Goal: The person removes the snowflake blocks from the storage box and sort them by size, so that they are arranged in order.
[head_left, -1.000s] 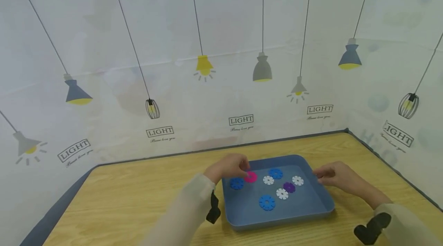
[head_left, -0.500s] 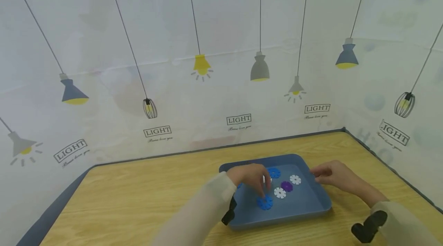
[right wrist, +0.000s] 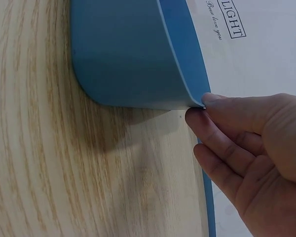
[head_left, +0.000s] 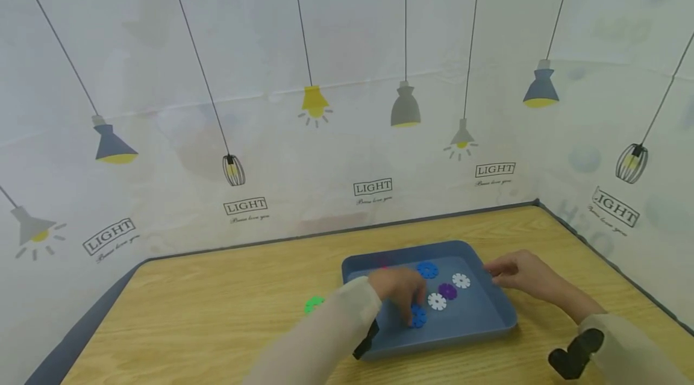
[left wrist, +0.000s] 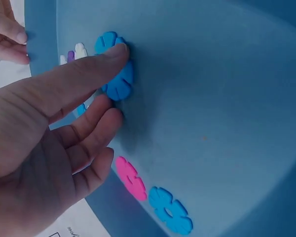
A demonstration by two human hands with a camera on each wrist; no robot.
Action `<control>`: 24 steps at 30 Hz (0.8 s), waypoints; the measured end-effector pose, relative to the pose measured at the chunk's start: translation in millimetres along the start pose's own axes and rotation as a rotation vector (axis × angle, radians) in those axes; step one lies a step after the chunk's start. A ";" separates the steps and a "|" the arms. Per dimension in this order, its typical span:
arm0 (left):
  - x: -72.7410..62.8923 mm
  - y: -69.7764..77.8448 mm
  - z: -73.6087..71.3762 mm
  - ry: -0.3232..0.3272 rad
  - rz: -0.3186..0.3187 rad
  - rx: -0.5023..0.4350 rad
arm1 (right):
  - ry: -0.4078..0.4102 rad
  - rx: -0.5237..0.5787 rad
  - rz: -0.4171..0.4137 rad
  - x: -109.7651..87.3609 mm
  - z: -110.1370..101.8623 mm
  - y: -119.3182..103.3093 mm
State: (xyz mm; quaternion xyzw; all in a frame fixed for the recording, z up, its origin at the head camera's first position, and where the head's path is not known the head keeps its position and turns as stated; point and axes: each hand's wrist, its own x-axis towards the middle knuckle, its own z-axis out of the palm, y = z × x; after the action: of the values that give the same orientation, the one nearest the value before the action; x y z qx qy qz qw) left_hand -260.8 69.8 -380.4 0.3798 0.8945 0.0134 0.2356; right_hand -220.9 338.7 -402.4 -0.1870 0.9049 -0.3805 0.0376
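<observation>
My left hand (head_left: 400,290) is over the blue tray (head_left: 466,337), its thumb on a blue notched flower-shaped disc (left wrist: 119,88) that it pinches. The index finger is mostly hidden behind the thumb. My right hand (head_left: 523,275) pinches the tray's right rim (right wrist: 186,96) between thumb and fingers. To the right of my left hand lie a white disc (head_left: 437,301), a purple disc (head_left: 447,291), another white disc (head_left: 461,281) and a second blue disc (head_left: 427,270). By the tray's left side are a pink disc (left wrist: 131,178) and a further blue disc (left wrist: 170,211).
A green disc (head_left: 313,304) lies on the wooden table (head_left: 217,306) left of the tray, partly covered by my left sleeve (head_left: 331,325). Behind the table stands a white wall covering (head_left: 303,150) printed with lamps. Dark straps are on both wrists.
My left hand has left the pink disc and moved right and nearer me, onto the front blue disc. The green disc has come into sight. My right hand stays on the rim.
</observation>
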 end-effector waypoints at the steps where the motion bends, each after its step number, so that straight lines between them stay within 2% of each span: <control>1: 0.7 0.7 0.5 0.003 0.000 0.008 | 0.000 0.002 0.002 -0.2 0.1 0.1; 6: 1.8 2.3 1.0 0.003 0.000 0.038 | -0.006 0.018 0.017 0.6 -0.2 1.5; 9: 1.9 1.3 1.6 0.008 0.021 0.050 | -0.007 0.019 0.018 1.1 -0.3 3.2; 16: -1.7 -2.5 1.9 0.027 0.044 -0.008 | -0.008 0.027 0.027 1.6 -0.2 3.7; 20: -6.1 -8.1 0.9 0.043 0.105 -0.059 | -0.013 0.033 0.032 1.5 0.0 3.1; 24: -16.2 -16.5 -4.4 0.080 0.185 -0.098 | -0.017 0.038 0.035 1.4 0.0 2.4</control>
State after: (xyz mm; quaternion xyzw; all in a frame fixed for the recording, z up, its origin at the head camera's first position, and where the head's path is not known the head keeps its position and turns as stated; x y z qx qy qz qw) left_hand -264.1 47.7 -373.1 0.4479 0.8625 0.0940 0.2158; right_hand -222.9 339.7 -404.0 -0.1736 0.9004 -0.3951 0.0552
